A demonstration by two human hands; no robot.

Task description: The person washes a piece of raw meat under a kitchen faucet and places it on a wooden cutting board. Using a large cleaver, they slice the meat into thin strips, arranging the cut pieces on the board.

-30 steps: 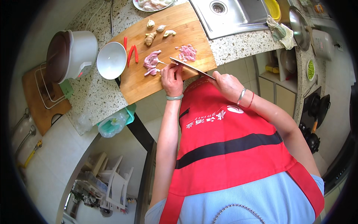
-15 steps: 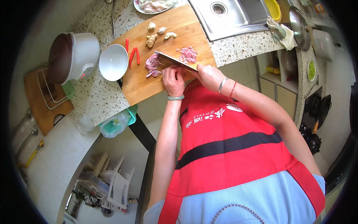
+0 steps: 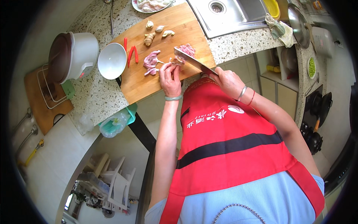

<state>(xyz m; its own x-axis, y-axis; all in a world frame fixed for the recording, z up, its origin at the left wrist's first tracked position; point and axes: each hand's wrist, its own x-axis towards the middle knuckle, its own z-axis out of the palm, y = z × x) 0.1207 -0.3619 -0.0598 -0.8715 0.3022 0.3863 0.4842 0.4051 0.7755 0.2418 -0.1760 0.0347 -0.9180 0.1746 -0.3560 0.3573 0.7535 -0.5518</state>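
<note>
My right hand (image 3: 230,82) is wrapped round the handle of a cleaver (image 3: 195,62); its blade slants over the wooden cutting board (image 3: 143,89), the far end near a small heap of diced pink meat (image 3: 187,47). Just left of the blade, the bent fingertips of my left hand (image 3: 170,81) press on a piece of meat (image 3: 178,59) at the near part of the board. Beyond those fingers, to the left, lie strips of raw meat (image 3: 151,61). Red chillies (image 3: 130,56), ginger (image 3: 149,38) and garlic (image 3: 149,24) rest farther up the board.
A white bowl (image 3: 112,61) stands left of the board, with a rice cooker (image 3: 82,56) beyond it. At the far side is a plate of pale food (image 3: 145,8). The steel sink (image 3: 223,23) lies to the right, and a cloth (image 3: 278,30) hangs by its corner.
The cleaver has moved right, away from my left fingers, and its blade has turned to show its flat side. My right hand has shifted right and slightly nearer to me.
</note>
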